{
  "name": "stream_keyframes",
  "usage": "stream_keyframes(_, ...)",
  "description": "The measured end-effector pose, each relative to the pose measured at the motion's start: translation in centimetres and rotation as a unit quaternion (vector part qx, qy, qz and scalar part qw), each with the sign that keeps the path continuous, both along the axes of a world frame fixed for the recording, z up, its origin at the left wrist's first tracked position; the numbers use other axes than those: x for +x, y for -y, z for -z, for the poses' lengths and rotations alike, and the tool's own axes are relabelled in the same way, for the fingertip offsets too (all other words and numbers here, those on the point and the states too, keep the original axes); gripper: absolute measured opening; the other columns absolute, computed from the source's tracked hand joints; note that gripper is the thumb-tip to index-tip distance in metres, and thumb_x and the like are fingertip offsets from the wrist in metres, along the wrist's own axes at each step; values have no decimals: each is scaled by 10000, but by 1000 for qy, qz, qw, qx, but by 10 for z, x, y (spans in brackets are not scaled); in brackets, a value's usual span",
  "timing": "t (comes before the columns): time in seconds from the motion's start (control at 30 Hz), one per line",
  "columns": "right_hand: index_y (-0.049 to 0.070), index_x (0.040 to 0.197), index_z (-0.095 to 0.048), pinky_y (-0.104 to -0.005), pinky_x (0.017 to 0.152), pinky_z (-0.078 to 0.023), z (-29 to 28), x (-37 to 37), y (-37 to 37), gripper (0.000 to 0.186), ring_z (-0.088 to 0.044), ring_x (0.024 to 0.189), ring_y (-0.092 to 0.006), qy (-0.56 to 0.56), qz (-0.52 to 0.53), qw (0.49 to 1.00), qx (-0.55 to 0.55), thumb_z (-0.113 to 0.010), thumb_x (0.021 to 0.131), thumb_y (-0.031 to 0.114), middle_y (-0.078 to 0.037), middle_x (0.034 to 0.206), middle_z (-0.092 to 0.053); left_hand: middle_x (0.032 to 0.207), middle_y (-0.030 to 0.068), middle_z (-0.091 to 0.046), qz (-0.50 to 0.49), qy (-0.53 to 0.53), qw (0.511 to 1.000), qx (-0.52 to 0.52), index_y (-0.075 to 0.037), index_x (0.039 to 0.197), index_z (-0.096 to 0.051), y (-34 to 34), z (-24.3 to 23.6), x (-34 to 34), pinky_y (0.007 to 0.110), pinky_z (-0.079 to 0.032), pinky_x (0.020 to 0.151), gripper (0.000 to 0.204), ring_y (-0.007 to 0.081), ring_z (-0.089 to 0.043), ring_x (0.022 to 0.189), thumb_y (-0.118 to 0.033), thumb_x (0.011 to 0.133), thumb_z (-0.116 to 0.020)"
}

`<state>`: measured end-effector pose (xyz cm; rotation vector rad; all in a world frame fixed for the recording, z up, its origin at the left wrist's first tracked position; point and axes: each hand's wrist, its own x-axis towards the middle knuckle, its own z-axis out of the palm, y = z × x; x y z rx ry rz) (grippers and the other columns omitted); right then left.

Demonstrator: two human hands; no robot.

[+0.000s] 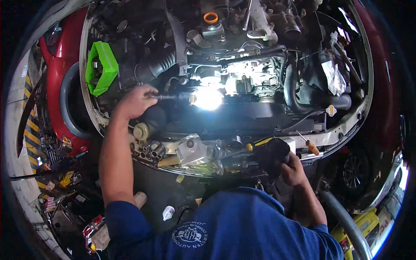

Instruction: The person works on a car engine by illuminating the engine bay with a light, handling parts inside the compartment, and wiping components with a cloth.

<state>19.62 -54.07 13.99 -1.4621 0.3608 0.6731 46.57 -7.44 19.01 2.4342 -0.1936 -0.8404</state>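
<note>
My left hand (138, 102) is closed at the left of the open engine bay, gripping a slim metal rod (164, 97) that points right. Its far end runs toward a glaring work light (208, 99), and the glare hides whether the two join. Behind the rod lies the lit engine (247, 78). At the front edge of the bay my right hand (294, 170) is wrapped around a dark, rounded, cup-like piece (274, 155); its exact kind is too dark to tell. Close by is a yellow-handled screwdriver (260, 143).
Sockets (154, 150) and a clear plastic bag (190, 149) lie along the front panel. An orange-handled screwdriver (312, 147) rests at the right. A green tray (102, 69) holds metal parts. A red bumper (65, 82) stands at the left, a white bottle (168, 212) below.
</note>
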Motion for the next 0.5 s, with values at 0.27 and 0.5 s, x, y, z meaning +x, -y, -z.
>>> stream_keyframes(0.27,-40,1289,-457,-323,974,-406,-16,1,-7,479,-537,1073,-182,-37,-4,999,-21,-504,813,-9,-136,1176,-589,872,35,-618,-86,-68,991,-77,-15,1063,-628,-8,16,-3,278,-480,693,282,116,-576,785,-172,830,-655)
stream_keyframes(0.5,-26,1257,-487,-322,919,-441,-24,-2,-11,406,-564,1012,-176,11,-3,999,-49,-549,862,49,-112,1100,-618,884,34,-622,-143,-59,977,-148,3,1033,-642,-27,-11,-3,273,-501,640,261,116,-587,756,-148,821,-645)
